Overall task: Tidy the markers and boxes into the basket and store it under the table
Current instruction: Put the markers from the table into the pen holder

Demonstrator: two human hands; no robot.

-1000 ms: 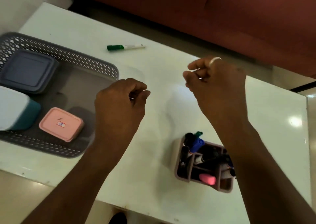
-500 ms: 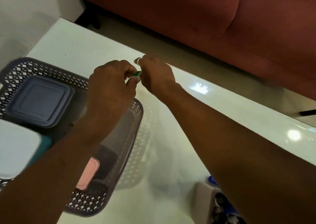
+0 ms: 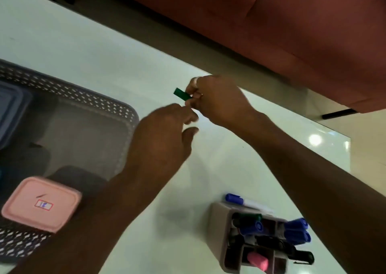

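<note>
A glossy white table (image 3: 87, 50) runs across the view, with a rust-red sofa (image 3: 292, 23) beyond its far edge. At the left of the table sits the grey perforated basket (image 3: 87, 94), with a pink lidded box (image 3: 41, 202) and a dark blue-grey box (image 3: 10, 106) inside it. Near the front edge stands a grey marker holder (image 3: 221, 232) crowded with blue, green and black markers and a pink eraser.

A second ago the green marker (image 3: 182, 94) lay alone on the far side of the table; now it is lifted clear, pinched in the right hand (image 3: 215, 100), whose fingers are curled closed around its white barrel so only the green cap shows. The left hand (image 3: 165, 135) hovers just beside it, loosely open and holding nothing. The last loose marker seems collected, ready for the holder or basket.
</note>
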